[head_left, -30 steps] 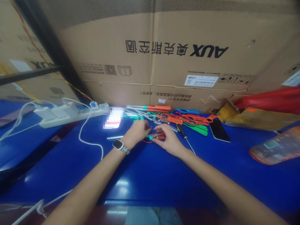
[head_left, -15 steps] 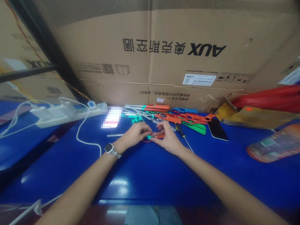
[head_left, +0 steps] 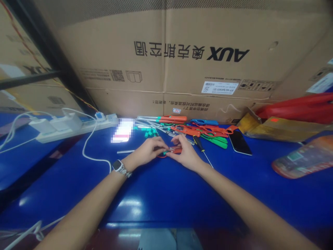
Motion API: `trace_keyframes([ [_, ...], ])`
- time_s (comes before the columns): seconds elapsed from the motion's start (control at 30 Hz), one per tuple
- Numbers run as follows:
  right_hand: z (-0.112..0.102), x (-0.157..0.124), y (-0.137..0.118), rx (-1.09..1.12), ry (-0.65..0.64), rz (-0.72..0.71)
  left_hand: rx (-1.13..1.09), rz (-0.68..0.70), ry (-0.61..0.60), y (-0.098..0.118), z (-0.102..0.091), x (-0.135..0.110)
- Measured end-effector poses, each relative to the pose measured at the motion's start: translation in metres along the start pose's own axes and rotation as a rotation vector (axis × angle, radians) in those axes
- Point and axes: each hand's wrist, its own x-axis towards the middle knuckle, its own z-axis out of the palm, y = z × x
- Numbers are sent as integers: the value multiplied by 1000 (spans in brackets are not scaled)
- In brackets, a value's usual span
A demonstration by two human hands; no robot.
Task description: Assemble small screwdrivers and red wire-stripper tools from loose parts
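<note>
My right hand (head_left: 186, 152) grips a red long-nosed lighter (head_left: 177, 149), its inner parts apparently showing, just above the blue tabletop. My left hand (head_left: 149, 151), with a watch on its wrist, pinches at the lighter's left end by a turquoise piece; whatever lies between those fingertips is too small to make out. A thin metal tube (head_left: 125, 151) sticks out to the left behind my left hand. Just beyond both hands lie orange handle shells (head_left: 191, 131), green shells (head_left: 218, 141), small turquoise pieces (head_left: 150, 133) and several metal tubes. A screwdriver (head_left: 199, 144) rests right of my right hand.
At the back stands a large cardboard box (head_left: 166, 76). A lit screen (head_left: 123, 131) and a power strip (head_left: 75, 126) with white cables are on the left. To the right lie a dark phone (head_left: 241, 143), a plastic jar (head_left: 301, 158) and a red bag (head_left: 296, 109).
The left fingertips have shifted slightly at the lighter's turquoise end. My right hand keeps its grip. The whole view has moved a little.
</note>
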Motion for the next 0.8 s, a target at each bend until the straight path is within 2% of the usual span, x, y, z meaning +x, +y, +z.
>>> trace_keyframes([
  [0.2, -4, 0, -5, -65, -62, -51, 31, 20, -13, 0, 2, -1],
  [0.4, -18, -7, -13, -37, -142, -105, 73, 44, 17, 0, 5, 0],
  [0.57, -22, -9, -13, -207, -127, -176, 145, 86, -5, 1, 6, -1],
  [0.8, -20, -9, -19, -345, -118, -154, 253, 89, -33, 8, 2, -1],
])
